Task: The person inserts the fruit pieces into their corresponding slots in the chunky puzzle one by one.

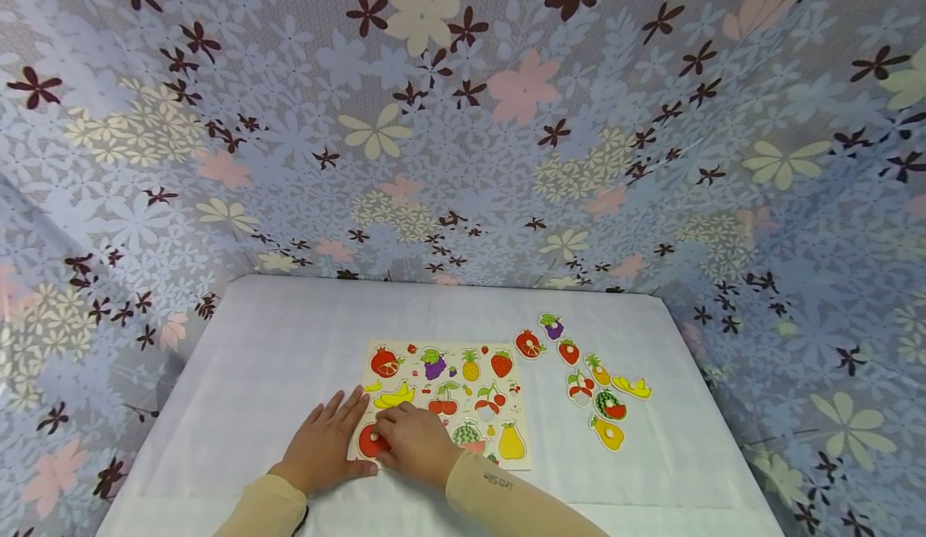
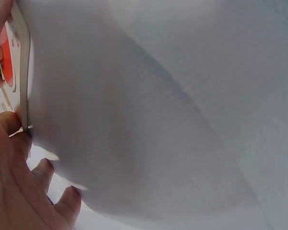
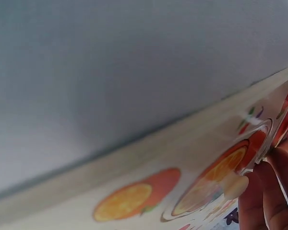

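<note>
A wooden fruit puzzle board (image 1: pixel 452 364) lies on the white-covered table. My left hand (image 1: pixel 327 446) rests at its left edge, fingers spread and thumb by the near corner. At the near left of the board, a round red fruit piece (image 1: pixel 370 445) sits at its outlined spot. My right hand (image 1: pixel 419 444) reaches over the board, fingers curled and fingertips pinching at this piece. In the right wrist view an orange piece (image 3: pixel 209 184) with a pale knob (image 3: pixel 235 186) is beside the fingers; the hand hides it in the head view.
Several loose knobbed pieces lie right of the board, among them a pomegranate (image 1: pixel 528 345), grapes (image 1: pixel 553 327), bananas (image 1: pixel 633 387), a watermelon (image 1: pixel 610 405) and a pear (image 1: pixel 606 434). Flowered cloth (image 1: pixel 448 159) walls off the table's back and sides.
</note>
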`<action>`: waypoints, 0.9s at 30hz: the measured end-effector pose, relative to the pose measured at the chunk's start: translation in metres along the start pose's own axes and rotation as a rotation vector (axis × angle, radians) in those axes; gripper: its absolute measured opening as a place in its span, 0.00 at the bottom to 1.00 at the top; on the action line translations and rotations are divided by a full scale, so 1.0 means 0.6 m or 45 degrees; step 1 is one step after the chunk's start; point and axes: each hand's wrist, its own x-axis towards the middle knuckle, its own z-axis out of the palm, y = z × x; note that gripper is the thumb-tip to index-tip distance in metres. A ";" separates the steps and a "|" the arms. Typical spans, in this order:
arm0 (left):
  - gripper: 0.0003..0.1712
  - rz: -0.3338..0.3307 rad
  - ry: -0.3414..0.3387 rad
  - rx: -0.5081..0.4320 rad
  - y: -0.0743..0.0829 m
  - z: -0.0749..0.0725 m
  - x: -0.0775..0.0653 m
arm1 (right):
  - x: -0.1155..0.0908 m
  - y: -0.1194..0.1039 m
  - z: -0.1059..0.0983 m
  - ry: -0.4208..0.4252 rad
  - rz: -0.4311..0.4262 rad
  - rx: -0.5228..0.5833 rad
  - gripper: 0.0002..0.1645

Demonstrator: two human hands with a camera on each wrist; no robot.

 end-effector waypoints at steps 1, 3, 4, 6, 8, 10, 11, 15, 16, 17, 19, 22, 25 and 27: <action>0.65 0.000 0.001 -0.006 0.000 0.000 0.000 | -0.001 0.000 0.001 0.009 -0.003 -0.001 0.22; 0.65 -0.002 0.001 -0.011 0.001 -0.001 0.000 | -0.002 0.001 0.003 0.028 -0.012 -0.003 0.22; 0.64 -0.001 0.001 -0.016 0.002 -0.001 0.000 | -0.002 0.001 0.003 0.034 -0.016 -0.005 0.22; 0.64 0.000 0.003 -0.014 0.002 -0.002 -0.001 | -0.003 0.001 0.004 0.040 -0.024 -0.007 0.22; 0.64 0.002 0.001 -0.013 0.003 -0.002 -0.002 | -0.003 0.001 0.004 0.035 -0.027 -0.011 0.22; 0.64 0.002 -0.002 -0.019 0.004 -0.003 -0.002 | -0.004 0.001 0.002 0.026 -0.025 -0.009 0.22; 0.64 0.000 -0.004 -0.023 0.004 -0.003 -0.001 | -0.004 0.001 0.001 0.023 -0.024 -0.009 0.22; 0.64 -0.007 -0.015 -0.035 0.005 -0.003 -0.001 | -0.004 0.002 0.000 0.017 -0.021 0.003 0.23; 0.64 -0.009 -0.015 -0.036 0.006 -0.003 -0.001 | -0.005 0.003 0.001 0.018 -0.021 0.006 0.23; 0.64 -0.011 -0.016 -0.038 0.006 -0.002 -0.001 | -0.005 0.003 0.002 0.021 -0.022 0.009 0.23; 0.64 -0.015 -0.015 -0.036 0.006 -0.002 -0.001 | -0.005 0.004 0.002 0.024 -0.023 0.019 0.23; 0.64 -0.015 -0.007 -0.037 0.006 -0.002 0.000 | -0.006 0.006 0.001 0.023 -0.020 0.029 0.22; 0.64 -0.015 -0.004 -0.026 0.004 -0.001 0.001 | -0.006 0.008 -0.001 0.019 -0.016 0.039 0.21; 0.64 -0.011 -0.001 -0.026 0.003 0.000 0.002 | -0.006 0.010 -0.003 0.019 -0.008 0.047 0.20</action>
